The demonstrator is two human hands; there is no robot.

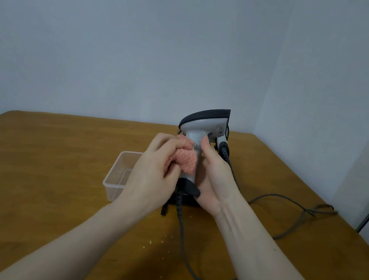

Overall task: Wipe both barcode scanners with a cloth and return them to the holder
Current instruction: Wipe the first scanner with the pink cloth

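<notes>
Right hand [212,174] grips grey barcode scanner [200,130] by its handle, upright above the wooden table [54,193] toward its far edge — left hand [153,171] pinches bunched pink cloth [186,161] against the handle. Clear plastic container [116,175] sits left; second scanner [222,142] behind, mostly hidden.

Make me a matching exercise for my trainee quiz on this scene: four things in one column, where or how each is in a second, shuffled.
Things:
1. cloth
2. scanner
3. plastic tub
4. crumbs

Places or states:
A. on the table to the left of both hands
B. bunched in the left hand, pressed on the handle
C. scattered on the table between the forearms
D. held upright by the right hand

Pairs: 1-B, 2-D, 3-A, 4-C
</notes>
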